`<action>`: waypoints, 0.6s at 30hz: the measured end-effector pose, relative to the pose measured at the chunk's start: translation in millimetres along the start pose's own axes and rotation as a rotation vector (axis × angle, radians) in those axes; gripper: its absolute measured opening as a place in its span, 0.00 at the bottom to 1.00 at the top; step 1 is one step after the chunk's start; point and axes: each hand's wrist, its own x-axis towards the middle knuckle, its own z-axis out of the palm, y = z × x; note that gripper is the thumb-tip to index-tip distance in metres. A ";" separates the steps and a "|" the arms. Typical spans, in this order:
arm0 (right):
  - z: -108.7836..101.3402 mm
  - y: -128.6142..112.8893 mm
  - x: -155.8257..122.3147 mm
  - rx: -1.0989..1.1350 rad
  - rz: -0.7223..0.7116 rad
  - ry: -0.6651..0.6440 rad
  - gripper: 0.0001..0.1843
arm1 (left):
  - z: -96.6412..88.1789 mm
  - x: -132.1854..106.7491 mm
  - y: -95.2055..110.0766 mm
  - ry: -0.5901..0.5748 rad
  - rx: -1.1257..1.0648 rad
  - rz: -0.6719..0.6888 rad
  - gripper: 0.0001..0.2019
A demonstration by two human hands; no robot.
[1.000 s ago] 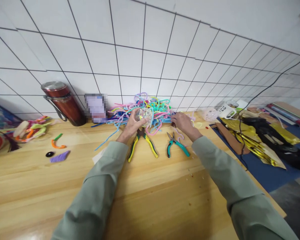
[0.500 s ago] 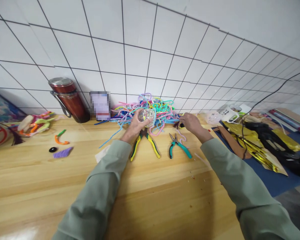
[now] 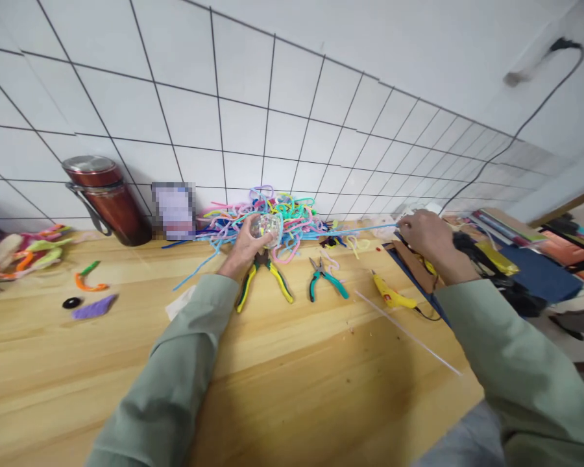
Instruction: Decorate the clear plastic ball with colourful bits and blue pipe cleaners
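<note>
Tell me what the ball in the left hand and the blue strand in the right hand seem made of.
Ball: probably clear plastic, smooth-looking, as colored bits show through its wall; glass remains possible. Blue strand: likely a fuzzy, matte fibre, perhaps chenille, from its soft, unshiny look; any wire core is hidden.

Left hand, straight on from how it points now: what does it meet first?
Most likely the pile of pipe cleaners, past the clear ball that the left hand holds, with the tiled wall behind. One view leaves the gap between ball and pile unclear.
</note>
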 end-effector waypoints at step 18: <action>-31.5 -9.3 -243.6 1.421 0.199 -0.081 0.20 | -12.2 -68.3 98.6 -0.024 0.094 0.035 0.37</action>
